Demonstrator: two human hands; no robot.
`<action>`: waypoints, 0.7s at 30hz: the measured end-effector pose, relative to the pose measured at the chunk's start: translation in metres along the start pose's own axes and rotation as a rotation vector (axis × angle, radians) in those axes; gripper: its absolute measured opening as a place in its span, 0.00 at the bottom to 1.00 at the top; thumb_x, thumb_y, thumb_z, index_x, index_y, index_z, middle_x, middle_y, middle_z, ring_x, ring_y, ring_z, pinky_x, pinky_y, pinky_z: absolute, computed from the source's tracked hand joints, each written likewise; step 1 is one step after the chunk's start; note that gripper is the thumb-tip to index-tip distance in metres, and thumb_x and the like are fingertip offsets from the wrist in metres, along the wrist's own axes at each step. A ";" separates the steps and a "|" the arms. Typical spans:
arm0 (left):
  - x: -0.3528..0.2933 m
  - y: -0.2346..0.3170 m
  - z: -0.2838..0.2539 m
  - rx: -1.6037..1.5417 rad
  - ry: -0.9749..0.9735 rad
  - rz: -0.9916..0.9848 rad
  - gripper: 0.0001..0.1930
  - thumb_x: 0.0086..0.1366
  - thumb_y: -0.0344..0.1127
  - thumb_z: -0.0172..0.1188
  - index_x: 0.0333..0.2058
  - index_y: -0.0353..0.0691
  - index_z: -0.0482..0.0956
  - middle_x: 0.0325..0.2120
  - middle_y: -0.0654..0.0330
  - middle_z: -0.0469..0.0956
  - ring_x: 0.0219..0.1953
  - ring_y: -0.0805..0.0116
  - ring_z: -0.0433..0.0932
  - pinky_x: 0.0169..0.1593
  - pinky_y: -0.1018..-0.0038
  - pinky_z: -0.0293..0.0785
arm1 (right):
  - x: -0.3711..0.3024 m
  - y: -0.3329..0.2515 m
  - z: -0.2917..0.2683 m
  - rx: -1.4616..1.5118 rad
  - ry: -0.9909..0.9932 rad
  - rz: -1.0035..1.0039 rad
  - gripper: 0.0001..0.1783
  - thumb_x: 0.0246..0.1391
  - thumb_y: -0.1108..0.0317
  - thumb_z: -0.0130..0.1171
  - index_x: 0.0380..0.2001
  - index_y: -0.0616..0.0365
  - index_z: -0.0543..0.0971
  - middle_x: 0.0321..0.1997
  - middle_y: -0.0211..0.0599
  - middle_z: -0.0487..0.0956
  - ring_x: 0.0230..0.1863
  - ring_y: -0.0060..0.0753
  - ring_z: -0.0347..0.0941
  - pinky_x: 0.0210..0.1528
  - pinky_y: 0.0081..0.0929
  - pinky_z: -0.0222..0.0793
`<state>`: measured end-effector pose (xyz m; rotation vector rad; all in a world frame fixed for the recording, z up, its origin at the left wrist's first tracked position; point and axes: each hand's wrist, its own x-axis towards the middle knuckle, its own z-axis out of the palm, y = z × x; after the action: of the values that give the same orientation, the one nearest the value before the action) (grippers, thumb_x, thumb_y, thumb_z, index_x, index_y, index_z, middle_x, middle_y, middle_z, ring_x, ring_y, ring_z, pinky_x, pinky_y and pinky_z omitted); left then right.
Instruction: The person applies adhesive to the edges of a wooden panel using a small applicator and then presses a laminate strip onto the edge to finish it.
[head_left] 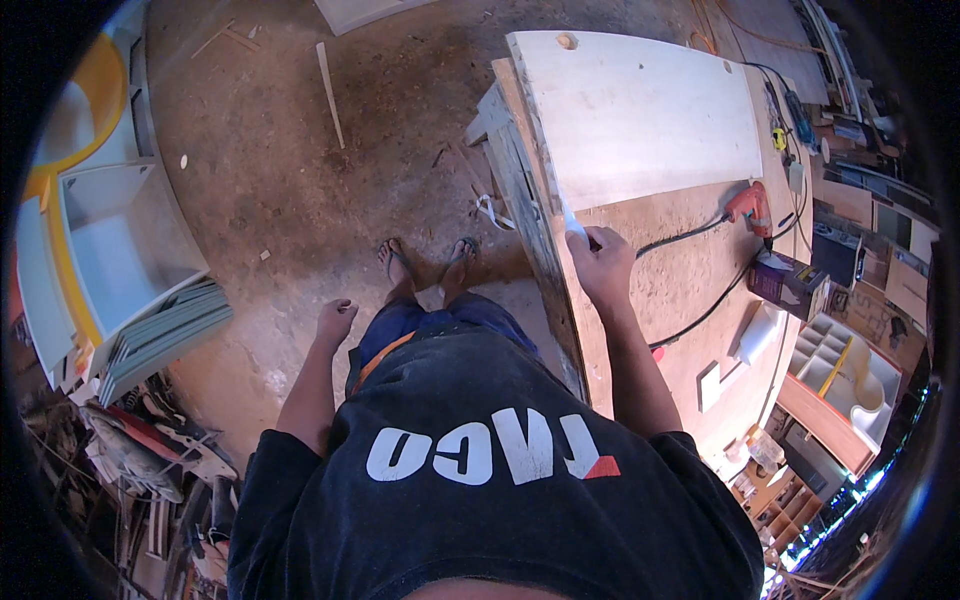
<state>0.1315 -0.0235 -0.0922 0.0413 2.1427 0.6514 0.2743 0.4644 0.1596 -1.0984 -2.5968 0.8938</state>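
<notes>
**Right hand on a white strip at the worktop edge**

Your right hand (603, 262) is closed around the near end of a thin white strip (556, 196), which runs away from your knuckles along the edge of the pale board (650, 115). That grip keeps the strip lined up with the board's edge, probably so it sits flush there. Whether the strip is loose or already stuck down is hard to tell, and your fingers hide its end.

Your left hand (335, 322) hangs at your side, away from the worktop (680, 280), fingers loosely curled and holding nothing.

Beyond your right hand, further across the worktop, lies an orange drill (748, 208); its black cable (690, 325) loops back past your wrist. To the right of that hand sit a dark box (785, 282) and a white tray with compartments (845, 375), parked within reach but off the board. The tray's contents are too small to make out.
</notes>
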 end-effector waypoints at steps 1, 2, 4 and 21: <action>0.000 0.000 0.000 0.007 0.004 0.004 0.25 0.64 0.46 0.67 0.52 0.31 0.83 0.40 0.45 0.86 0.42 0.57 0.86 0.50 0.64 0.80 | 0.001 -0.002 0.000 0.007 -0.002 0.009 0.14 0.53 0.63 0.65 0.25 0.67 0.82 0.24 0.52 0.80 0.26 0.52 0.77 0.32 0.44 0.70; 0.000 0.002 -0.001 0.007 0.003 0.004 0.25 0.64 0.46 0.67 0.52 0.31 0.83 0.40 0.45 0.86 0.42 0.57 0.86 0.50 0.64 0.80 | 0.002 -0.003 -0.001 0.006 -0.002 0.009 0.14 0.53 0.63 0.65 0.25 0.67 0.82 0.24 0.52 0.80 0.26 0.52 0.77 0.32 0.44 0.70; 0.000 0.005 -0.002 0.025 -0.003 -0.010 0.25 0.64 0.46 0.67 0.52 0.31 0.83 0.41 0.45 0.86 0.44 0.55 0.86 0.51 0.64 0.80 | 0.004 -0.006 -0.001 0.023 0.014 0.008 0.15 0.53 0.63 0.65 0.24 0.67 0.82 0.23 0.51 0.79 0.25 0.53 0.76 0.30 0.44 0.69; 0.000 0.000 -0.001 -0.001 -0.011 -0.032 0.26 0.64 0.47 0.67 0.53 0.32 0.83 0.42 0.44 0.86 0.46 0.54 0.86 0.53 0.63 0.79 | 0.026 -0.015 0.006 -0.027 0.010 -0.035 0.17 0.52 0.64 0.64 0.19 0.68 0.76 0.20 0.55 0.75 0.22 0.56 0.72 0.28 0.46 0.66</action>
<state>0.1309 -0.0236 -0.0922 0.0100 2.1283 0.6320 0.2445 0.4717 0.1615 -1.0579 -2.6193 0.8454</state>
